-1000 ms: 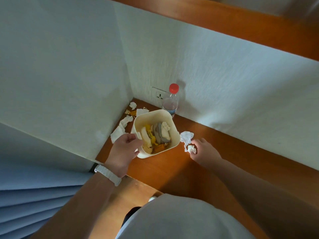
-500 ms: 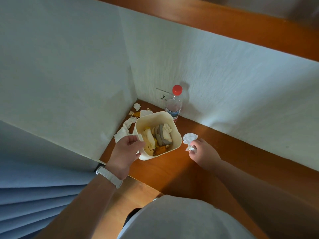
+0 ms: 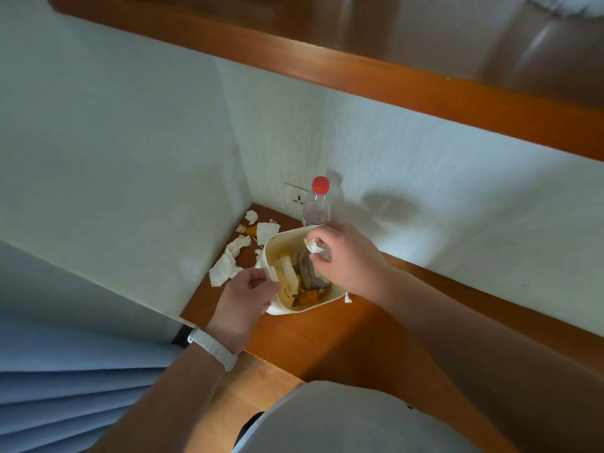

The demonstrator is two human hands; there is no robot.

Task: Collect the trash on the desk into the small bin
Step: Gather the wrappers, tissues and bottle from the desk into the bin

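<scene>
A small cream bin [image 3: 281,309] stands on the wooden desk [image 3: 313,338], part full of paper and orange wrappers. My left hand [image 3: 245,295] grips its near-left rim. My right hand [image 3: 346,259] hovers over the bin's opening, pinching a crumpled white tissue [image 3: 315,247]. Several white tissue pieces [image 3: 228,261] and a yellow wrapper [image 3: 246,229] lie in the desk's corner, left of and behind the bin. One tiny white scrap [image 3: 347,299] lies by the bin's right side.
A clear bottle with a red cap [image 3: 317,204] stands right behind the bin, against the wall by a socket [image 3: 298,197]. White walls close the corner at left and back. A wooden shelf [image 3: 392,83] runs overhead.
My right hand picked the crumpled tissue up off the desk at the bin's right and carried it left, over the bin. The left hand stayed on the rim.
</scene>
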